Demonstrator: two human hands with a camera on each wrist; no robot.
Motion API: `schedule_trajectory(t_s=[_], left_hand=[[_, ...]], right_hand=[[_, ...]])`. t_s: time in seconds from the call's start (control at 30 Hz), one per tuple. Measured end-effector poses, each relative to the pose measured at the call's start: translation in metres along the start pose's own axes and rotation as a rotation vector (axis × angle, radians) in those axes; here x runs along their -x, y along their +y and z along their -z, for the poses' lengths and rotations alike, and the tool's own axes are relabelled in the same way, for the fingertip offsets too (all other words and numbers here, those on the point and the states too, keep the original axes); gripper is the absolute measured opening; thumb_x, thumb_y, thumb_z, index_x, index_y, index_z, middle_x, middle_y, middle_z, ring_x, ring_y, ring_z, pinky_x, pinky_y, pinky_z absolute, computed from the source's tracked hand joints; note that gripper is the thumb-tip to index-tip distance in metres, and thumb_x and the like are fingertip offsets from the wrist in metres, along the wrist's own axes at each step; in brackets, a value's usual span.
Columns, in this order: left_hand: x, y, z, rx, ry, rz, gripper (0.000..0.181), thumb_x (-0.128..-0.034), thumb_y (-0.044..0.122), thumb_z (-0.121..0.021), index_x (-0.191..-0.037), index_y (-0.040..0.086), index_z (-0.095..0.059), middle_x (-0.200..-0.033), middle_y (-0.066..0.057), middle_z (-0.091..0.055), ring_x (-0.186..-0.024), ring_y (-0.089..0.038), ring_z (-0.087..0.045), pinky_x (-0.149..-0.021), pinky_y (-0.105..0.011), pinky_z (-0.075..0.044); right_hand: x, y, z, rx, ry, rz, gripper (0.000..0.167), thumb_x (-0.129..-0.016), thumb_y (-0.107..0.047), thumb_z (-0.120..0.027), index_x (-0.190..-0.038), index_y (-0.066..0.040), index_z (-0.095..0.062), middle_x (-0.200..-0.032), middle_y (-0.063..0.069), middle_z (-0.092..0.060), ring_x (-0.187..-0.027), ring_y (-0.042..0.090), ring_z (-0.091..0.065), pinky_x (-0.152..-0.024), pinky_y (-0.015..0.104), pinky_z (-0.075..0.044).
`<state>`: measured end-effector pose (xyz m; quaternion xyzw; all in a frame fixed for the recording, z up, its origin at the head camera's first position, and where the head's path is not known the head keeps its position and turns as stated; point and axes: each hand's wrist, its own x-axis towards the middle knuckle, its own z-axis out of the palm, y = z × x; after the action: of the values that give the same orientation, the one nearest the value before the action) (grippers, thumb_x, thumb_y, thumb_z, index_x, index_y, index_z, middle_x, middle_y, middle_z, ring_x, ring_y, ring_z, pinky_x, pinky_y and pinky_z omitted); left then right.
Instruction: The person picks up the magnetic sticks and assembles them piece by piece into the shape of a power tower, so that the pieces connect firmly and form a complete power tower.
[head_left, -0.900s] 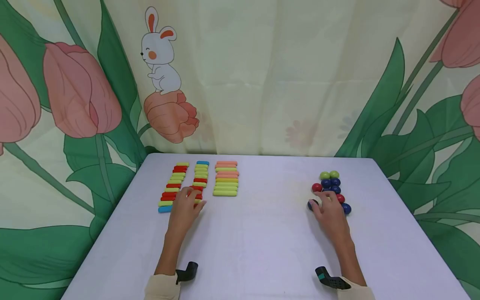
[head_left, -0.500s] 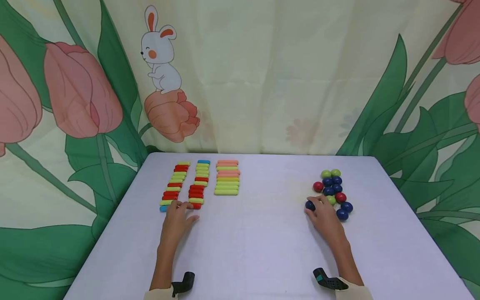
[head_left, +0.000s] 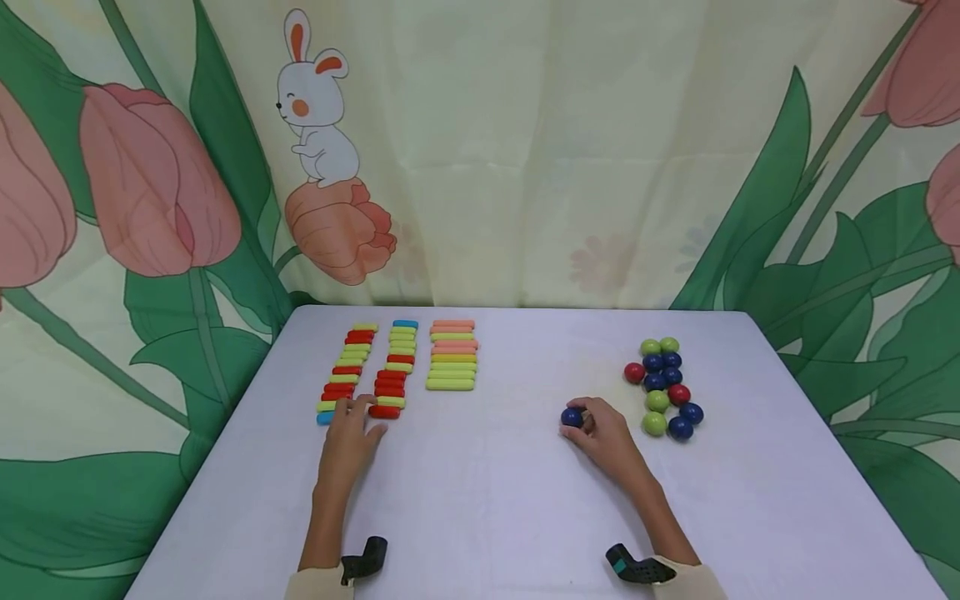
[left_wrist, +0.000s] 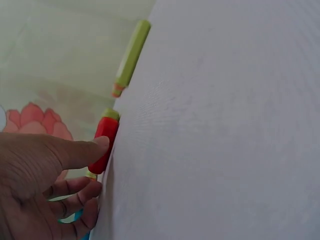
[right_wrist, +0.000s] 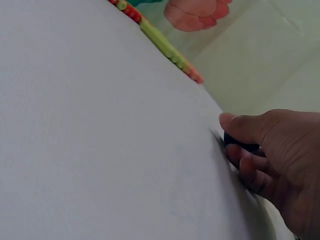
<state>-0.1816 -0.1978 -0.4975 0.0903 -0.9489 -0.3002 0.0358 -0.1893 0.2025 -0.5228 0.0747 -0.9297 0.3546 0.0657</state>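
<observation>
In the head view my right hand (head_left: 609, 440) pinches a dark blue ball (head_left: 572, 417) between thumb and fingers, left of the group of balls. The right wrist view shows only part of that dark ball (right_wrist: 240, 142) behind the thumb. My left hand (head_left: 348, 443) is at the near end of two columns of short coloured sticks, its fingers loosely bent and holding nothing visible. The nearest red stick (head_left: 384, 412) of the middle column lies just beyond its thumb. In the left wrist view the thumb overlaps a red stick (left_wrist: 105, 142); whether it touches cannot be told.
A third column, with pink, yellow and green sticks (head_left: 451, 375), lies to the right of the other two. Green, blue and red balls, among them a green ball (head_left: 654, 424), are grouped at the right of the white table (head_left: 487, 517). A patterned curtain (head_left: 525, 167) hangs behind.
My right hand has carried the dark blue ball leftward, away from the other balls. The left hand has drawn back toward the near side, uncovering the near end of the middle stick column.
</observation>
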Motion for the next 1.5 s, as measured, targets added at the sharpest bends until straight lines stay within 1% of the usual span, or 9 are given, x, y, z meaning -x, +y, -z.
schedule_trajectory(t_s=[0.1,0.2,0.3,0.4,0.63,0.8,1.0,1.3,1.5], left_hand=[[-0.001,-0.001,-0.001,-0.005,-0.001,-0.003,0.049,-0.0865,0.017,-0.074,-0.130,0.009,-0.053,-0.130,-0.020,-0.044,-0.117,-0.035,-0.049,-0.088,-0.049,-0.056],[-0.002,-0.001,-0.002,-0.005,0.003,-0.020,0.039,-0.0848,0.016,-0.076,-0.118,0.007,-0.058,-0.117,-0.017,-0.051,-0.105,-0.030,-0.054,-0.081,-0.043,-0.058],[-0.002,0.000,-0.005,-0.017,-0.017,-0.051,0.032,-0.0821,0.015,-0.079,-0.106,0.007,-0.060,-0.099,-0.010,-0.056,-0.088,-0.022,-0.055,-0.072,-0.034,-0.056],[0.002,0.005,-0.009,-0.041,-0.063,-0.103,0.033,-0.0785,0.016,-0.082,-0.103,0.010,-0.061,-0.091,-0.005,-0.058,-0.083,-0.018,-0.054,-0.070,-0.029,-0.055],[0.013,0.038,-0.030,-0.054,-0.225,-0.309,0.032,-0.0764,0.020,-0.084,-0.102,0.016,-0.065,-0.088,0.003,-0.060,-0.081,-0.012,-0.055,-0.073,-0.027,-0.056],[0.022,0.066,-0.049,-0.008,-0.344,-0.431,0.028,-0.0819,0.025,-0.079,-0.105,0.013,-0.069,-0.087,0.005,-0.061,-0.079,-0.008,-0.054,-0.071,-0.022,-0.054],[0.030,0.086,-0.064,0.062,-0.364,-0.431,0.027,-0.0845,0.027,-0.077,-0.106,0.011,-0.070,-0.085,0.005,-0.059,-0.076,-0.009,-0.052,-0.067,-0.019,-0.049],[0.032,0.087,-0.068,0.135,-0.402,-0.424,0.027,-0.0854,0.029,-0.075,-0.106,0.013,-0.068,-0.080,0.006,-0.057,-0.073,-0.009,-0.051,-0.063,-0.018,-0.047],[0.033,0.088,-0.070,0.138,-0.425,-0.372,0.030,-0.0844,0.033,-0.076,-0.106,0.014,-0.068,-0.074,0.006,-0.056,-0.068,-0.010,-0.052,-0.059,-0.018,-0.046]], right_hand=[[0.000,-0.005,-0.008,-0.066,-0.018,0.008,0.042,-0.082,-0.027,-0.079,-0.119,-0.013,-0.063,-0.098,0.005,-0.057,-0.075,0.010,-0.052,-0.064,0.020,-0.045],[0.001,-0.011,-0.014,-0.167,-0.067,-0.011,0.043,-0.081,-0.026,-0.080,-0.119,-0.014,-0.063,-0.098,0.003,-0.058,-0.069,0.010,-0.054,-0.059,0.021,-0.047],[0.001,-0.018,-0.019,-0.282,-0.132,-0.041,0.045,-0.082,-0.027,-0.079,-0.121,-0.014,-0.060,-0.087,0.002,-0.063,-0.059,0.011,-0.055,-0.051,0.023,-0.048],[0.001,-0.024,-0.023,-0.362,-0.176,-0.045,0.045,-0.083,-0.028,-0.078,-0.122,-0.014,-0.059,-0.076,0.002,-0.065,-0.051,0.011,-0.054,-0.047,0.026,-0.048],[-0.001,-0.032,-0.032,-0.442,-0.217,0.010,0.045,-0.084,-0.026,-0.077,-0.123,-0.014,-0.060,-0.091,0.009,-0.067,-0.057,0.011,-0.057,-0.049,0.028,-0.052],[0.000,-0.035,-0.038,-0.404,-0.238,0.009,0.042,-0.084,-0.029,-0.077,-0.122,-0.018,-0.062,-0.100,0.005,-0.067,-0.064,0.010,-0.057,-0.054,0.024,-0.050],[0.004,-0.043,-0.039,-0.356,-0.266,0.033,0.039,-0.086,-0.028,-0.076,-0.123,-0.022,-0.063,-0.109,0.000,-0.066,-0.070,0.009,-0.058,-0.058,0.022,-0.049],[0.005,-0.047,-0.041,-0.381,-0.261,0.037,0.037,-0.088,-0.022,-0.073,-0.124,-0.020,-0.062,-0.104,0.002,-0.066,-0.066,0.008,-0.057,-0.056,0.022,-0.049],[0.004,-0.047,-0.044,-0.349,-0.217,0.061,0.038,-0.089,-0.020,-0.072,-0.126,-0.023,-0.063,-0.111,-0.001,-0.061,-0.068,0.008,-0.057,-0.058,0.021,-0.050]])
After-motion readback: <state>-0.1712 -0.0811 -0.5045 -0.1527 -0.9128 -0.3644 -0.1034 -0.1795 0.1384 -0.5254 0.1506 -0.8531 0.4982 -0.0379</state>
